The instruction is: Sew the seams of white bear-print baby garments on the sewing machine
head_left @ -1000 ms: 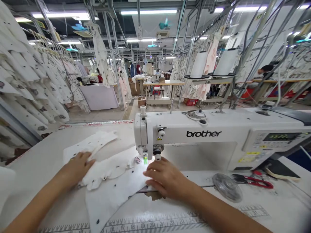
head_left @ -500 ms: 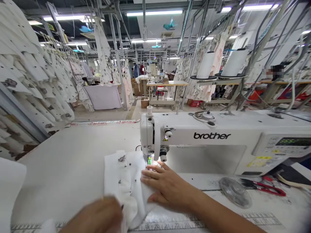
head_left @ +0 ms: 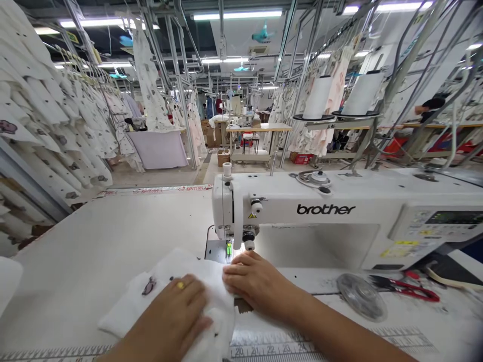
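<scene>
A white piece of printed fabric [head_left: 171, 264] lies bunched and creased on the sewing table, with a small dark animal-like print showing at its left. My left hand [head_left: 175, 309], a yellow ring on one finger, bends over the fabric and grips it; its fingers are slightly blurred. At the fabric's right edge my right hand [head_left: 252, 281] has its fingers drawn together on the cloth, their tips partly hidden. Just behind that hand stands the lit presser foot with a green part [head_left: 229, 249] of the white sewing machine [head_left: 279, 206]. The fabric's far edge lies in front of the foot.
A clear round disc [head_left: 361, 296] and red-handled snips [head_left: 411, 289] lie right of my right arm. A printed ruler scale [head_left: 279, 349] runs along the front edge. Thread cones [head_left: 319, 98] stand behind the machine. Hanging garments [head_left: 68, 125] line the left; a person sits far right.
The fabric has come out from beside the presser foot toward me and turned, baring the metal plate. My left hand moved up and right onto it; my right fingers drew closer together.
</scene>
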Demonstrator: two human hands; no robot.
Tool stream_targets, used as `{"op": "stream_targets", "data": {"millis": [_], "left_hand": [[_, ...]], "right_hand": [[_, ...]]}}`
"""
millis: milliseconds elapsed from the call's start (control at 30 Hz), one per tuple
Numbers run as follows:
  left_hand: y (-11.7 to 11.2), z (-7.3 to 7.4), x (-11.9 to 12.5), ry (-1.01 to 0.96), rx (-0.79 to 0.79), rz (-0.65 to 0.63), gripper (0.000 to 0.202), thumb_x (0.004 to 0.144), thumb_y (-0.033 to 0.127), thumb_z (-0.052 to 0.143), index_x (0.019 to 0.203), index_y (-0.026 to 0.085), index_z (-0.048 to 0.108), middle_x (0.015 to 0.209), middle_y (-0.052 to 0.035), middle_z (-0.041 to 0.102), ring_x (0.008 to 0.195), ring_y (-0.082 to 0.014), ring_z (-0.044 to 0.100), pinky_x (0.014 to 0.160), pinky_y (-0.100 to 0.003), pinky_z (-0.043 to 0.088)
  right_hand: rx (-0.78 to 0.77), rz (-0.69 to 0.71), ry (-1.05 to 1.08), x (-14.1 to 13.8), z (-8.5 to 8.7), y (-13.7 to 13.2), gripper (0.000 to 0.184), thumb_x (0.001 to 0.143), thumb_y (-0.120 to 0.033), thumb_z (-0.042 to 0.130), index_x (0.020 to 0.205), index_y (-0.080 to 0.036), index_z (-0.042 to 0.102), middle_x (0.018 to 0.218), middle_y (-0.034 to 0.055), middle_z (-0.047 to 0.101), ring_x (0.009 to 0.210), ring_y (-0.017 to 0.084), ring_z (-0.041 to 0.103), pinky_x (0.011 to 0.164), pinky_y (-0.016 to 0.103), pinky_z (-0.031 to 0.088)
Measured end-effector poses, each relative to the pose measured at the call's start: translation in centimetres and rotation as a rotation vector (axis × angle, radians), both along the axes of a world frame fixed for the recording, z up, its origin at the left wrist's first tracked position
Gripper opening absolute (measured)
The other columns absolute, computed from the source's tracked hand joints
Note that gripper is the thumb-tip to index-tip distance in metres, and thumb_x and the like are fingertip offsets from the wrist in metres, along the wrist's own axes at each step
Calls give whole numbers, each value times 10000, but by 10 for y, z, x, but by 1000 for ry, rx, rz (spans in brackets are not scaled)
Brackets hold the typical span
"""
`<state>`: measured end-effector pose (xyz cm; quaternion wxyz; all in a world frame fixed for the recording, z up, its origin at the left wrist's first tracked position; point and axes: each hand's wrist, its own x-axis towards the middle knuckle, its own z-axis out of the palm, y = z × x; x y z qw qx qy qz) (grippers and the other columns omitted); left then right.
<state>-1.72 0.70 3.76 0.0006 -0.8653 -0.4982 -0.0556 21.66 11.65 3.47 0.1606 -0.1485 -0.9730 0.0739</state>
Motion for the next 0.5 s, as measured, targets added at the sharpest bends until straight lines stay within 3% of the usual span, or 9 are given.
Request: {"op": "stream_targets", "data": {"millis": [100, 200, 300, 500], "left_hand": [[28, 14, 7, -89, -58, -135, 404, 959, 269, 493, 1363, 248, 492, 1436, -47, 514, 1323, -232, 473, 1090, -404, 432], [44, 3, 10, -97, -71, -103, 531, 985, 341, 456, 1490, 249, 320, 1510, -69, 406, 1386, -245, 392, 1136, -461, 356], [49, -8, 12, -110, -82, -43, 508, 999, 360, 412, 1489, 250, 333, 1511, -84, 396, 1390, -257, 384, 1141, -490, 327], [50, -11, 13, -132, -75, 34, 490, 996, 366, 401, 1464, 220, 392, 1490, -104, 425, 1371, -275, 412, 1136, -522, 315]], "right_hand": [[11, -19, 36, 2, 2, 2, 150, 1004, -268, 500, 996, -188, 627, 979, 26, 685, 1046, 182, 527, 947, 334, 355], [29, -34, 60, 6, 1, 5, 185, 1000, -278, 498, 970, -168, 644, 952, 54, 690, 1007, 200, 542, 914, 349, 371], [3, -44, 44, 10, 0, 8, 196, 995, -294, 504, 986, -171, 656, 956, 64, 693, 991, 200, 553, 942, 363, 361], [-81, -45, 9, 10, 4, 9, 203, 991, -340, 522, 1073, -199, 643, 1061, 33, 689, 1097, 195, 524, 1027, 359, 320]]}}
